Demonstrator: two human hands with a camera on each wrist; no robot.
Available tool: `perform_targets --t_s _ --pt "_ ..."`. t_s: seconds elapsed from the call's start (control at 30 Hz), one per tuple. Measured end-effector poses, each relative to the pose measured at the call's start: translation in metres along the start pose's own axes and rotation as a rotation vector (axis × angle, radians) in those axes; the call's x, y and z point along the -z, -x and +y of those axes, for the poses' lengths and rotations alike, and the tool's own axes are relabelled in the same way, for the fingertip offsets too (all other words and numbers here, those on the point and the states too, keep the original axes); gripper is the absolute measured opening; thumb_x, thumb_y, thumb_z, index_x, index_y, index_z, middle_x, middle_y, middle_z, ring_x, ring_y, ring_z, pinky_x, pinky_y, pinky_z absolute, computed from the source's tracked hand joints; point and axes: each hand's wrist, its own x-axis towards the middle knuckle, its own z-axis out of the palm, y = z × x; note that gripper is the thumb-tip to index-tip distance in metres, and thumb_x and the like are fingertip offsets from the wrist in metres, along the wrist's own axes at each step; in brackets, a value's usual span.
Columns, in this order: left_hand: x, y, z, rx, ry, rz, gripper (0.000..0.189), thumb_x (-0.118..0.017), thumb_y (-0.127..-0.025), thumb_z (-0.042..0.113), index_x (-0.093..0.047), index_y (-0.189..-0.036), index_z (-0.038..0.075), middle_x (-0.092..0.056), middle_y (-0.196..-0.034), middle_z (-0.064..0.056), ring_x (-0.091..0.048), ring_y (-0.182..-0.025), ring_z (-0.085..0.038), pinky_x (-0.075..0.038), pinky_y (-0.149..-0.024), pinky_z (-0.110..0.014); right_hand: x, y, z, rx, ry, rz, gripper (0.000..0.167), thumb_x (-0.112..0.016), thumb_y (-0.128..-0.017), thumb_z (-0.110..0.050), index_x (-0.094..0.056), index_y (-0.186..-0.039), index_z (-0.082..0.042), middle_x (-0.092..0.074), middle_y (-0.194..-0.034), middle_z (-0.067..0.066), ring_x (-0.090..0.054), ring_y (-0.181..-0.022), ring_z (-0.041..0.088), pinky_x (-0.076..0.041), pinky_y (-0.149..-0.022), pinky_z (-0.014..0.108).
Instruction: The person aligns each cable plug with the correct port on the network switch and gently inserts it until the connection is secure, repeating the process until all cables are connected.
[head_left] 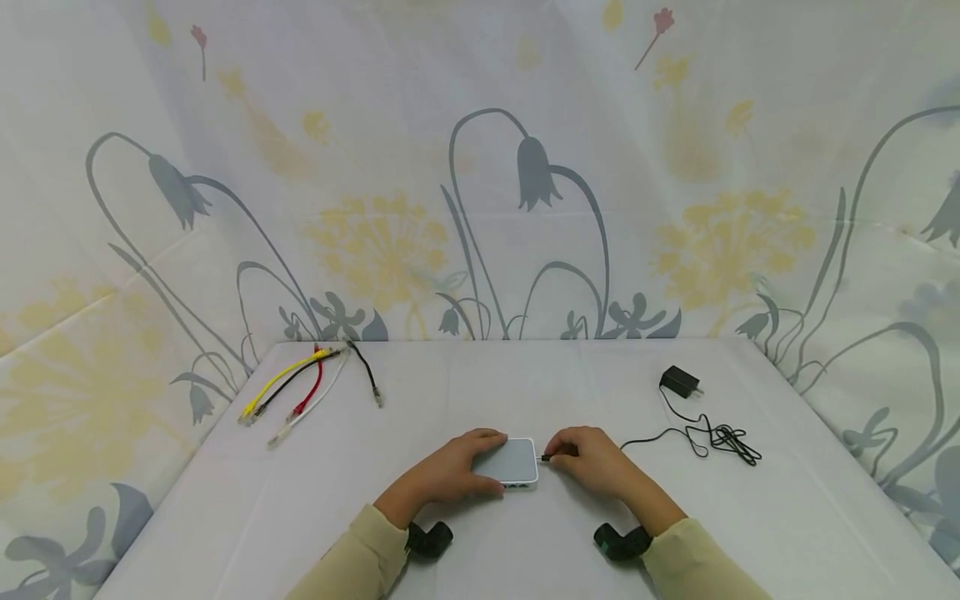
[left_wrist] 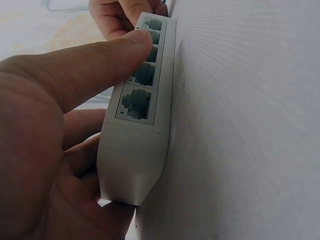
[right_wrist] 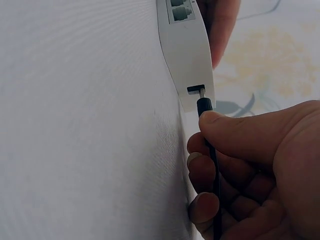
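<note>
A small white network switch with a grey top lies flat on the white table, its row of Ethernet ports facing the near side. My left hand grips it from the left, and in the left wrist view the thumb lies over some of the ports. On the other side, my right hand pinches a black power plug between thumb and fingers. The plug's metal tip is at the small power socket in the switch's side; how deep it sits I cannot tell.
From the plug a thin black cord runs right into a loose bundle, ending at a black power adapter. At the back left lie several short network cables, among them a yellow one and a red one.
</note>
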Motion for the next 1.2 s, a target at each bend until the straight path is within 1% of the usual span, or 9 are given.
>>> perform_targets --t_s 0.2,0.4,0.6,0.97,1.2 --pt "-0.0015 -0.0010 -0.0015 -0.001 0.001 0.004 0.075 -0.075 -0.084 0.040 -0.042 -0.148 0.016 -0.042 -0.150 0.002 -0.043 -0.135 -0.018 -0.040 -0.105 -0.036 -0.0004 0.0003 -0.0005 0.017 0.004 -0.001 0.006 -0.067 -0.090 -0.015 -0.070 -0.092 -0.018 -0.067 -0.088 -0.009 -0.057 -0.082 0.007 -0.047 -0.073 0.025" --pt "-0.0019 -0.0011 -0.0006 0.015 0.007 0.005 0.075 -0.075 -0.083 0.040 -0.043 -0.148 0.017 -0.042 -0.150 0.004 -0.043 -0.134 -0.017 -0.041 -0.103 -0.033 -0.0006 0.0014 -0.0024 0.011 0.012 -0.004 0.005 -0.067 -0.090 -0.017 -0.070 -0.093 -0.018 -0.067 -0.090 -0.008 -0.058 -0.084 0.007 -0.048 -0.074 0.026" --pt "-0.0010 -0.0010 0.0002 0.007 0.002 0.008 0.074 -0.074 -0.084 0.039 -0.043 -0.147 0.018 -0.042 -0.150 0.003 -0.045 -0.131 -0.016 -0.042 -0.100 -0.032 0.0005 0.0024 -0.0033 0.023 0.020 -0.004 0.005 -0.067 -0.090 -0.017 -0.071 -0.093 -0.018 -0.067 -0.090 -0.008 -0.058 -0.084 0.007 -0.048 -0.073 0.025" --pt "-0.0014 -0.0001 0.0009 0.014 -0.001 0.007 0.074 -0.075 -0.084 0.038 -0.043 -0.147 0.018 -0.041 -0.150 0.003 -0.045 -0.132 -0.017 -0.042 -0.101 -0.032 0.0002 0.0011 -0.0019 0.038 0.027 -0.009 0.005 -0.067 -0.090 -0.016 -0.071 -0.093 -0.018 -0.067 -0.089 -0.009 -0.058 -0.082 0.006 -0.048 -0.072 0.024" --pt "-0.0013 -0.0007 0.0004 0.024 0.000 0.002 0.074 -0.074 -0.084 0.041 -0.042 -0.148 0.019 -0.041 -0.151 0.005 -0.044 -0.133 -0.017 -0.042 -0.102 -0.034 0.0004 0.0013 -0.0014 0.039 0.029 -0.009 0.005 -0.067 -0.091 -0.017 -0.071 -0.094 -0.019 -0.067 -0.089 -0.009 -0.058 -0.083 0.006 -0.048 -0.073 0.025"
